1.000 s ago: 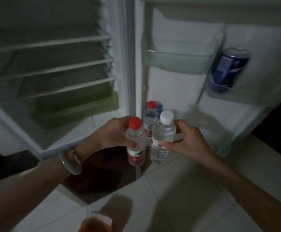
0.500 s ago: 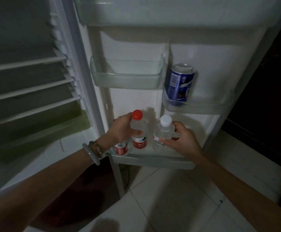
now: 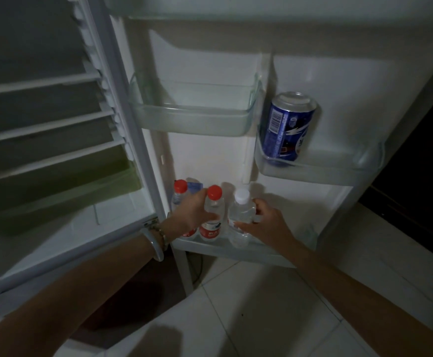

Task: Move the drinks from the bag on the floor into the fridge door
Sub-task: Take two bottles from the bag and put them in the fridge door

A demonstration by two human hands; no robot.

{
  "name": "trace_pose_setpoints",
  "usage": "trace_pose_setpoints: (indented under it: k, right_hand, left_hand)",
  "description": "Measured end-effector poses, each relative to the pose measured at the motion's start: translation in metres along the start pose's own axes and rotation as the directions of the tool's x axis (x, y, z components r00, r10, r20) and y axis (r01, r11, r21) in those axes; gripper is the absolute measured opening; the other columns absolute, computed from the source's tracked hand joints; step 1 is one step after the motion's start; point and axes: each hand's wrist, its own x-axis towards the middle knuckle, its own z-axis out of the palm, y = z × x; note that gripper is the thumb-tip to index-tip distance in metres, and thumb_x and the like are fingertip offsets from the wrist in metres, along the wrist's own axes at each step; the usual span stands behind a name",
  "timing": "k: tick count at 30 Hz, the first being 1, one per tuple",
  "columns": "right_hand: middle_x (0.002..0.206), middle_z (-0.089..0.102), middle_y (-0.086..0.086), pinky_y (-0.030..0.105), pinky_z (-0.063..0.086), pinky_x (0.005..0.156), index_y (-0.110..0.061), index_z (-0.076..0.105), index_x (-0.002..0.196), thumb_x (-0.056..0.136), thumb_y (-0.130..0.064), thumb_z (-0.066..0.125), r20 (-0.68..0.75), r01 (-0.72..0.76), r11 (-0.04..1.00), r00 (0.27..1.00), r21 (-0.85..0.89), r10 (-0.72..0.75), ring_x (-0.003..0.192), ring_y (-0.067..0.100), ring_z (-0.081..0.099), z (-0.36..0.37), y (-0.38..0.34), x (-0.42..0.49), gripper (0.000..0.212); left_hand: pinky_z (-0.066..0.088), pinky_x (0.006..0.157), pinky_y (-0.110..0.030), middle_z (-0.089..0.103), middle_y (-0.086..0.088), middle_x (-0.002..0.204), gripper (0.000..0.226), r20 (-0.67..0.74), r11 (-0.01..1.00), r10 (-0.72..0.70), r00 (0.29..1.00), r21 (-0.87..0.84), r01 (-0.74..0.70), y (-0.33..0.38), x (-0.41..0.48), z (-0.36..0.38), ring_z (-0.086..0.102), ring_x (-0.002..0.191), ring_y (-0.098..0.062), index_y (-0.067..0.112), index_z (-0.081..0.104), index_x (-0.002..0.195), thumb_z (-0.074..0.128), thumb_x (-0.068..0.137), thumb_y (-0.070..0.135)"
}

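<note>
— Looking at the bottom door shelf (image 3: 236, 249), what did each hand have?

— The left hand (image 3: 193, 212) was wrapped around the red-capped bottle (image 3: 213, 215) at its shoulder, fingers curled around the far side and thumb on the near side. The right hand (image 3: 267, 222) held the white-capped bottle (image 3: 241, 217) the same way, thumb across the front above the label, fingers curled behind. Both bottles stood upright with their bases down inside the shelf, touching or nearly touching each other, near its left end.

— Anything else in the door?

— Another red-capped bottle (image 3: 180, 191) stood at the left end of that shelf, behind the left hand, with something blue (image 3: 194, 187) just beside it that I could not identify. A blue can (image 3: 287, 127) leaned in the left corner of the upper right shelf (image 3: 339, 168). The upper left shelf (image 3: 192, 119) looked bare.

— How would those bottles handle?

— Small and full of water, I judged them light enough for one hand each. The thin plastic would give under a hard squeeze, and the smooth sides could be slick if wet. Holding the shoulder, just under the cap, seemed the firmest spot and kept the fingers clear of the shelf's front wall.

— Was the bag visible?

— No, it was out of view.
</note>
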Motion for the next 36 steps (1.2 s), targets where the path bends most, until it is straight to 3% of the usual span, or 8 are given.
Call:
trace_pose_setpoints:
  k: [5, 9, 12, 16, 19, 25, 31, 36]
  right_hand:
    - [0.099, 0.065, -0.001, 0.022, 0.042, 0.073, -0.015, 0.057, 0.106, 0.062, -0.038, 0.083, 0.002, -0.023, 1.0, 1.0, 0.002, 0.023, 0.088, 0.015, 0.06, 0.007, 0.006, 0.006, 0.056]
    - [0.094, 0.064, -0.002, 0.011, 0.039, 0.065, -0.013, 0.058, 0.105, 0.063, -0.033, 0.084, 0.001, -0.019, 0.999, 1.0, 0.028, 0.019, 0.084, 0.013, 0.06, 0.014, 0.008, 0.007, 0.053]
    - [0.096, 0.065, 0.0, 0.017, 0.04, 0.067, -0.012, 0.058, 0.107, 0.063, -0.032, 0.084, 0.005, -0.034, 0.999, 0.999, 0.03, 0.034, 0.086, 0.016, 0.06, 0.018, 0.013, 0.006, 0.055]
    - [0.095, 0.062, -0.002, 0.012, 0.04, 0.064, -0.012, 0.057, 0.108, 0.064, -0.03, 0.083, -0.004, -0.069, 0.996, 0.998, 0.049, 0.069, 0.086, 0.014, 0.06, 0.012, 0.016, 0.004, 0.054]
    - [0.097, 0.065, 0.003, 0.022, 0.045, 0.071, -0.012, 0.057, 0.105, 0.061, -0.029, 0.085, -0.041, -0.074, 0.997, 0.996, 0.026, 0.075, 0.087, 0.018, 0.062, 0.005, 0.021, 0.004, 0.055]
    - [0.101, 0.067, 0.009, 0.04, 0.052, 0.084, -0.009, 0.057, 0.107, 0.059, -0.032, 0.086, -0.125, -0.102, 0.994, 0.988, -0.045, 0.095, 0.091, 0.024, 0.063, -0.012, 0.038, -0.006, 0.06]
    - [0.093, 0.069, 0.009, 0.039, 0.053, 0.074, -0.009, 0.057, 0.102, 0.056, -0.033, 0.088, -0.268, -0.212, 0.976, 0.944, -0.049, 0.191, 0.083, 0.024, 0.064, -0.035, 0.056, -0.021, 0.06]
    - [0.098, 0.066, 0.009, 0.038, 0.052, 0.075, -0.008, 0.056, 0.105, 0.06, -0.026, 0.086, -0.354, -0.265, 0.963, 0.898, 0.041, 0.262, 0.088, 0.024, 0.062, -0.05, 0.067, -0.032, 0.057]
  left_hand:
    - [0.04, 0.08, -0.022, 0.063, -0.011, 0.111, 0.056, -0.021, 1.0, -0.01, 1.0, 0.019, 0.011, -0.009, -0.001, 0.005, 0.06, 0.102, -0.025, 0.005, 0.05, 0.117, 0.078, 0.071, 0.02]
    - [0.042, 0.082, -0.026, 0.058, -0.014, 0.117, 0.064, -0.072, 1.0, -0.015, 0.997, 0.008, 0.015, -0.007, -0.004, 0.004, 0.058, 0.103, -0.028, 0.01, 0.041, 0.116, 0.081, 0.067, 0.017]
    - [0.039, 0.086, -0.024, 0.053, -0.013, 0.125, 0.069, -0.103, 0.999, 0.038, 0.994, 0.035, -0.035, -0.002, -0.004, -0.002, 0.054, 0.11, -0.025, 0.013, 0.036, 0.124, 0.079, 0.07, 0.02]
    - [0.034, 0.092, -0.026, 0.043, -0.013, 0.135, 0.072, -0.099, 0.993, 0.081, 0.992, 0.096, -0.072, 0.002, -0.007, -0.008, 0.046, 0.119, -0.027, 0.013, 0.032, 0.135, 0.074, 0.076, 0.019]
    - [0.032, 0.1, -0.032, 0.038, -0.015, 0.139, 0.076, -0.121, 0.977, 0.138, 0.983, 0.179, -0.115, 0.002, -0.009, -0.009, 0.039, 0.125, -0.028, 0.01, 0.028, 0.139, 0.072, 0.077, 0.013]
    - [0.02, 0.111, -0.043, 0.037, -0.021, 0.142, 0.081, -0.161, 0.888, 0.275, 0.948, 0.422, -0.186, 0.0, -0.01, -0.001, 0.031, 0.132, -0.037, -0.001, 0.035, 0.135, 0.078, 0.069, 0.016]
    - [0.022, 0.109, -0.049, 0.037, -0.024, 0.143, 0.079, -0.137, 0.861, 0.301, 0.944, 0.465, -0.207, 0.013, -0.006, 0.019, 0.032, 0.132, -0.04, -0.003, 0.038, 0.135, 0.075, 0.067, 0.016]
    - [0.023, 0.108, -0.052, 0.042, -0.026, 0.138, 0.076, -0.11, 0.856, 0.299, 0.948, 0.469, -0.216, 0.015, -0.004, 0.028, 0.037, 0.128, -0.043, -0.004, 0.046, 0.127, 0.076, 0.059, 0.012]
